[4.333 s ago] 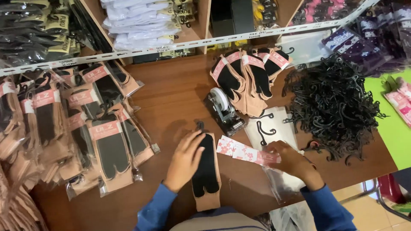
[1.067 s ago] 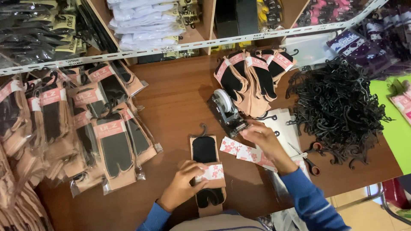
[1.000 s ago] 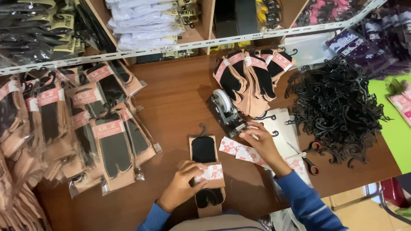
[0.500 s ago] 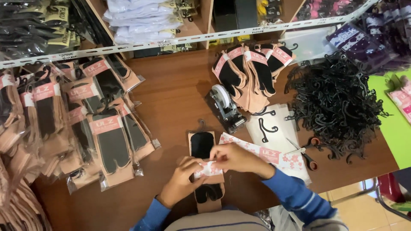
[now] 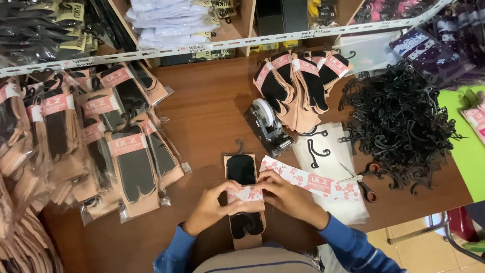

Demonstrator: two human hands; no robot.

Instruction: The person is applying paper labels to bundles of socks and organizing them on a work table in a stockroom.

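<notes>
The right hand (image 5: pixel 290 194) has been brought from the tape dispenser (image 5: pixel 268 126) to the sock pair (image 5: pixel 243 194) on the desk (image 5: pixel 212 101); with the left hand (image 5: pixel 212 207), its fingers are closed on the pink band (image 5: pixel 245 193).

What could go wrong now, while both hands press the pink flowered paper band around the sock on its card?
1. The pink flowered paper band may sit crooked, since the left hand and right hand pinch it from both sides.
2. The right sleeve lies over the loose stack of pink flowered labels and could sweep them.
3. The orange-handled scissors lie close to that arm.
</notes>
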